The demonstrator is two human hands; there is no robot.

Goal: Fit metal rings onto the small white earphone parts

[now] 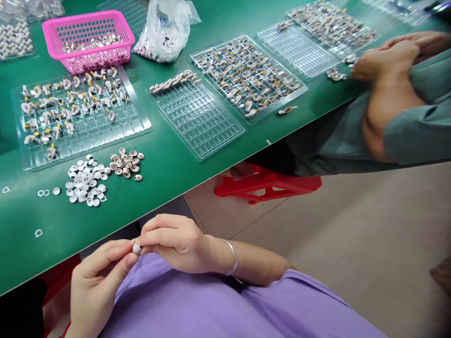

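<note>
Close to my lap, in front of a purple top, my left hand and my right hand meet at the fingertips. Both pinch one small rounded whitish part; the fingers cover most of it. On the green table beyond lie a pile of small white round caps and a smaller pile of beige cup-shaped pieces. Behind these piles, a clear compartment tray carries rows of curved pale parts with orange bits, resembling earbud pieces.
A pink basket of small pieces and a plastic bag stand farther back. More clear trays extend rightward. One loose part lies near the table edge. A co-worker's hands are at right, above a red stool.
</note>
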